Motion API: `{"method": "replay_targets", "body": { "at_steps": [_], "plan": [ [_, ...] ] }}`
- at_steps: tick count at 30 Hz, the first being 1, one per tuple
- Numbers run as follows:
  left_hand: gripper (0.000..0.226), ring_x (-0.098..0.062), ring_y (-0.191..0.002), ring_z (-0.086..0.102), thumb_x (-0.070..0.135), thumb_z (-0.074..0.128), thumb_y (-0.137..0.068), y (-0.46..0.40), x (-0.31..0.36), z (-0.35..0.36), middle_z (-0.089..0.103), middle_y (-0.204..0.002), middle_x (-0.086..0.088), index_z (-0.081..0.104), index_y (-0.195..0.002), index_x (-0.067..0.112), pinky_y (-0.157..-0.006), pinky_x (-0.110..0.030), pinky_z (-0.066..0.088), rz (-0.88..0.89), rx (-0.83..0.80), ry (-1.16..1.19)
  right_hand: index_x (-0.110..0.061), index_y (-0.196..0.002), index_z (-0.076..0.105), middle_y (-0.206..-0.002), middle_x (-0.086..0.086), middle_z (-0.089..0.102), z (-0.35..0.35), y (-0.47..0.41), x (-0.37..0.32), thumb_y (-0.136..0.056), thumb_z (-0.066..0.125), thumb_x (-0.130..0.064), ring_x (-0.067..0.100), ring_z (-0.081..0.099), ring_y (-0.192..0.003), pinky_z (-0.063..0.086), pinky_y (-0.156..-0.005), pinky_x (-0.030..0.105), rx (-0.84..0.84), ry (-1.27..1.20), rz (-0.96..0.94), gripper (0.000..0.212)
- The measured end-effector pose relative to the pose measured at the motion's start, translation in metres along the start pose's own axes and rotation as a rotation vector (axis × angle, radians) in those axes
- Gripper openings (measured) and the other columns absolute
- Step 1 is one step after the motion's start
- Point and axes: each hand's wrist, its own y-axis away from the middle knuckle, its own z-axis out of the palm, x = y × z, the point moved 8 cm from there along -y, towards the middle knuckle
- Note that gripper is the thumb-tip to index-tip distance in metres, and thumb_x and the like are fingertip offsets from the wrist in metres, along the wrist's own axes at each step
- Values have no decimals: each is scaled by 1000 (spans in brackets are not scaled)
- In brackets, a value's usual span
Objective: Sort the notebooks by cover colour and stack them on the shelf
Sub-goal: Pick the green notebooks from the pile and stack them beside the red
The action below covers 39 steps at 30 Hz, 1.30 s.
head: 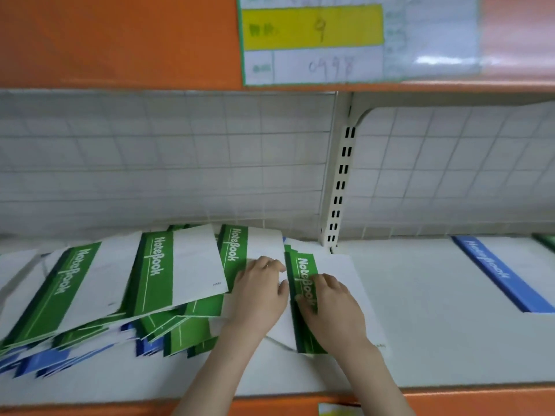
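A messy heap of green-and-white notebooks covers the left of the white shelf, with blue-covered ones showing underneath at the front left. Right of the heap lies a small stack of green notebooks. My right hand rests on this stack's green band, fingers bent at the spine edge. My left hand lies flat beside it, fingers reaching over another green notebook. A blue notebook lies apart at the right.
An upper orange shelf edge with a price label hangs overhead. A white slotted upright and wire grid back panel stand behind. Another green cover peeks in at the far right. The orange front lip runs below.
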Motion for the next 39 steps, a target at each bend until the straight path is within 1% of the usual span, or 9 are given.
{"method": "replay_targets", "body": {
  "at_steps": [7,11,14,20,27,30,33,36,39],
  "plan": [
    [30,-8,-118,42,27,38,-95,2,-5,8,49,-122,14,53,-121,30,-100,-24,30,18,28,-98,-20,-126,46,-134,0,46,11,-12,-13,-90,39,-56,22,43,-123,35,-101,37,-22,66,70,51],
    [29,-9,-113,45,27,37,-95,2,-5,10,52,-118,14,53,-119,29,-99,-23,33,30,33,-90,-16,-118,48,-120,4,53,7,-19,-17,-91,42,-50,25,50,-112,43,-88,36,-47,88,94,44],
    [26,-11,-107,48,20,38,-94,0,-3,9,55,-113,10,54,-113,26,-92,-22,36,27,28,-72,-12,-114,45,-105,7,61,0,-26,-28,-95,38,-39,28,59,-95,40,-66,30,-37,150,25,33],
    [26,-11,-107,47,20,40,-91,7,11,12,53,-114,11,55,-111,27,-91,-22,36,46,-23,-48,-16,-142,24,-63,0,44,-24,-32,-14,-92,37,-13,23,45,-60,31,-50,31,33,-141,-30,53],
    [31,-12,-106,53,10,46,-86,17,46,21,60,-111,6,63,-109,22,-91,-25,43,111,-143,231,-19,-126,57,-93,7,62,-35,-39,7,-93,36,-9,20,51,-79,31,-64,25,50,-373,10,40],
    [32,-15,-119,45,28,51,-90,11,28,8,50,-127,5,55,-121,23,-98,-29,39,-28,-30,-37,-19,-125,58,-88,5,64,-34,-38,16,-93,36,-10,20,50,-77,30,-64,24,86,-443,45,40],
    [69,-27,-125,38,62,49,-86,11,1,2,46,-134,-8,42,-133,11,-102,-37,32,-302,-65,-361,-19,-131,55,-108,7,67,-31,-32,17,-94,35,-12,26,59,-96,38,-73,25,138,-465,100,42],
    [77,-32,-127,35,50,54,-89,7,5,4,42,-136,-14,24,-143,4,-104,-37,30,-355,-78,-379,-20,-130,52,-102,8,67,-25,-27,10,-94,37,-19,28,59,-93,41,-70,30,170,-426,106,40],
    [77,-28,-124,38,39,64,-86,0,4,-6,43,-132,-12,24,-142,5,-100,-30,34,-328,-49,-258,-19,-124,53,-98,7,67,-25,-24,6,-95,40,-34,30,60,-94,41,-70,32,204,-393,105,35]
  ]
}}
